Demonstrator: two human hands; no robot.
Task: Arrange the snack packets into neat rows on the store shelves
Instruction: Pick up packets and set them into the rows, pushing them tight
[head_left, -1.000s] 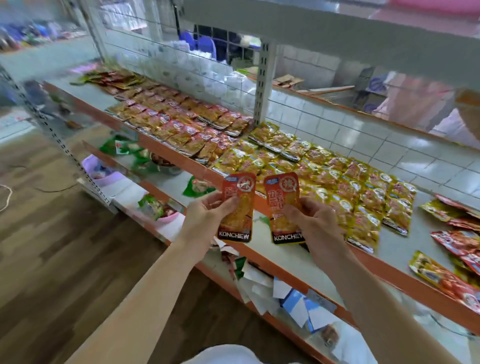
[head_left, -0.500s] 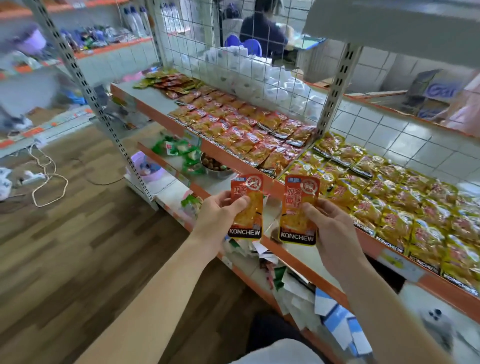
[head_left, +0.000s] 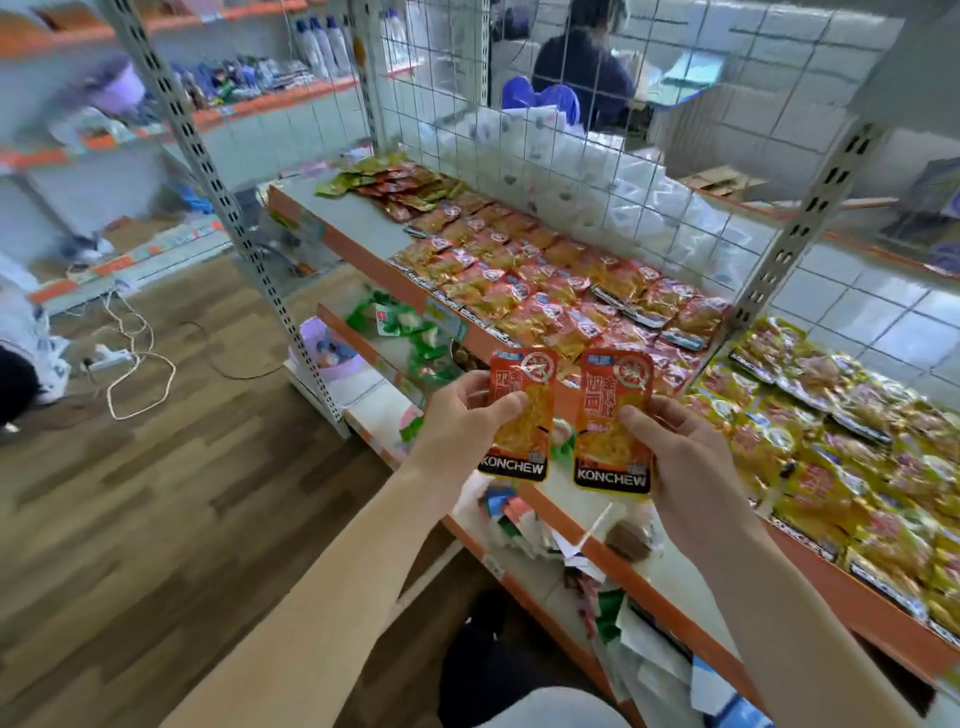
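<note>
Store shelf (head_left: 358, 236) bearing rowed orange packets (head_left: 550, 291). Left hand (head_left: 462, 421) and right hand (head_left: 675, 457) each pinch a KONCHEW packet (head_left: 522, 410); placement into a row likely follows.

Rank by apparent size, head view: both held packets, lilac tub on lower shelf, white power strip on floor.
1. Right-hand packet and left-hand packet: alike, unranked.
2. Lilac tub: partly hidden, farther off, so unsure.
3. Power strip: smallest.
</note>
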